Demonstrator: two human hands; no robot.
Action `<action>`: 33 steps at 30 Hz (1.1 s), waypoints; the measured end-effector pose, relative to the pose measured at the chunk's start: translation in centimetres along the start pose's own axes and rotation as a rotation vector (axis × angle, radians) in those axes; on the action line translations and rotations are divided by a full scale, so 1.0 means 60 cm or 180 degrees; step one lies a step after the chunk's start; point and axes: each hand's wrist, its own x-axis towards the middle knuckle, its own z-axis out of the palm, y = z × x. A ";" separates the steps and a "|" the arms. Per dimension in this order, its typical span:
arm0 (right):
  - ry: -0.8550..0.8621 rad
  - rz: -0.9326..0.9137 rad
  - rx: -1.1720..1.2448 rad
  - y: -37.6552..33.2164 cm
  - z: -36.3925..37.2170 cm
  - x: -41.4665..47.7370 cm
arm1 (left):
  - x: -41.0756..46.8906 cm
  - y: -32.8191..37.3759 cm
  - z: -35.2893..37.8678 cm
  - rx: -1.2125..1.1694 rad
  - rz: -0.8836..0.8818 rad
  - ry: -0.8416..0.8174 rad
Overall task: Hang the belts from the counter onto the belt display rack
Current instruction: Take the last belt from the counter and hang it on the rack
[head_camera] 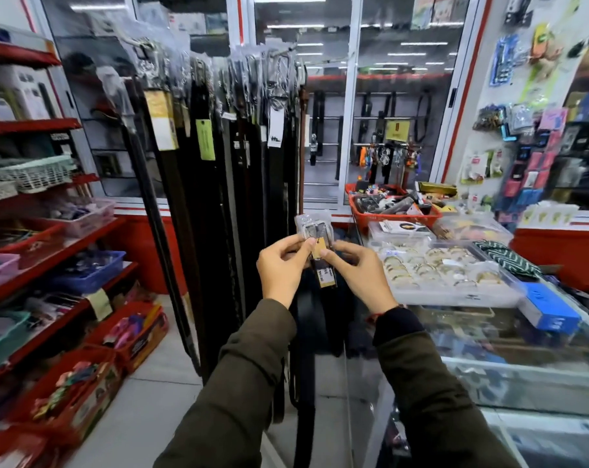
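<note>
Hands pinch one belt (325, 265) at its wrapped buckle end: left hand (279, 265) and right hand (357, 268) closed on it, strap dangling, keeping the hanger hole (hard to see) ready for the rack (219, 106) beyond, left of the worktop (489, 332).

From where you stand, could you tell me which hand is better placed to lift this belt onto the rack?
Probably the left hand. Both hands pinch the belt at its wrapped buckle end, but the belt display rack stands up and to the left, nearer that hand; the right hand would reach across.
</note>
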 end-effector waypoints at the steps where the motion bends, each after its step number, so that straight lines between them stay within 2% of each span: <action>1: -0.0084 -0.0001 0.0117 -0.004 0.002 0.003 | 0.008 0.009 -0.006 0.0065 0.0102 0.0010; 5: -0.0250 -0.0034 0.0784 -0.022 0.017 0.019 | 0.031 0.053 -0.024 0.0073 0.0347 0.0009; 11: 0.0071 -0.0024 0.1645 -0.088 0.045 0.065 | 0.069 0.104 -0.047 -0.0467 0.0077 -0.0358; 16: -0.0006 -0.0040 0.2154 -0.152 0.050 0.126 | 0.112 0.169 -0.038 -0.0782 0.0116 -0.0470; 28: 0.0026 -0.0946 0.2330 -0.301 0.004 0.270 | 0.221 0.327 0.052 -0.1144 0.0815 -0.0323; 33: 0.0048 -0.0990 0.2314 -0.314 -0.002 0.300 | 0.249 0.339 0.071 -0.1289 0.0663 -0.0226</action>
